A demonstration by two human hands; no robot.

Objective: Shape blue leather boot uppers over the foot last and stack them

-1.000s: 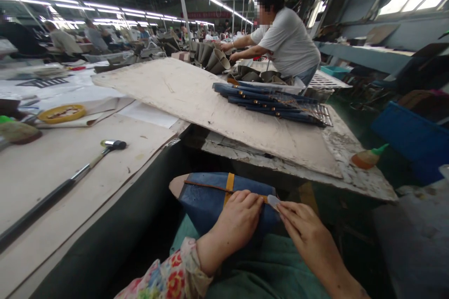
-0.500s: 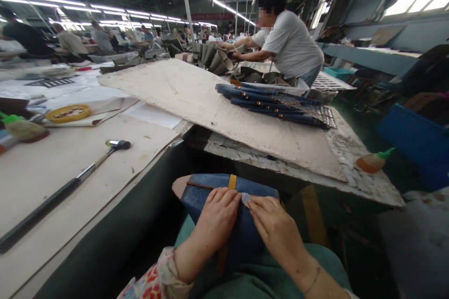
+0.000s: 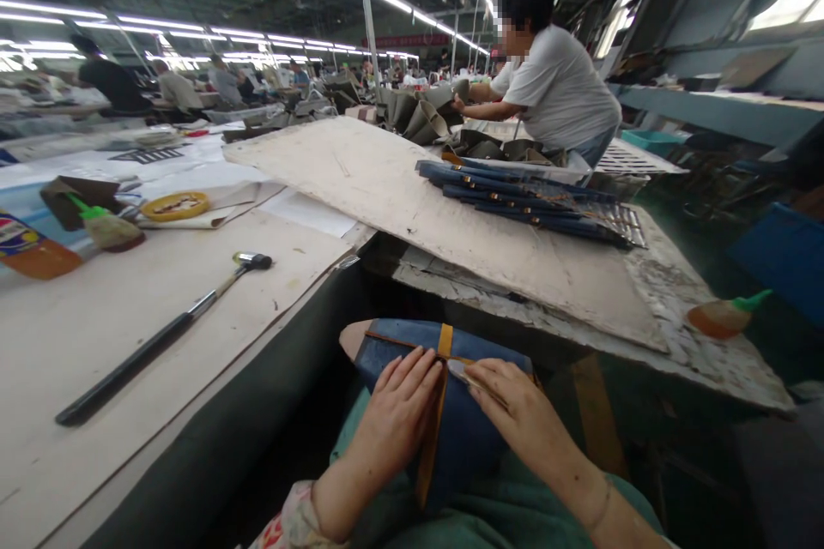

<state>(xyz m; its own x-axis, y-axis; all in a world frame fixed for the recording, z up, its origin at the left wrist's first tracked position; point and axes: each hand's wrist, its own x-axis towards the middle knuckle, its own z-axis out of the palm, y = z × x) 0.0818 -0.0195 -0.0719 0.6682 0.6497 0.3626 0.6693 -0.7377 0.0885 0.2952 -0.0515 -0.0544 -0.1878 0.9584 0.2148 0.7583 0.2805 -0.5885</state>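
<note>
Across my lap, over a green cloth, lies a blue leather-like piece with a pale, rounded end. A yellow-tan strip and a thin brown edge line run over it. My left hand rests on the piece, fingers stretched out flat beside where the strips cross. In my right hand is a slim flat tool with a pale tip, pinched between the fingers. Its tip touches or nearly touches the strip crossing; part of the tool is hidden by my fingers.
A mallet lies on the left table near a yellow tape roll and a green-capped bottle. Stacked blue pieces sit on a board ahead. Another bottle lies right. A co-worker stands beyond, handling dark pieces.
My view has turned slightly left, so things appear further right. My right hand has drawn back a little, exposing more of the tool and the strip. My left hand stays on the blue piece.
</note>
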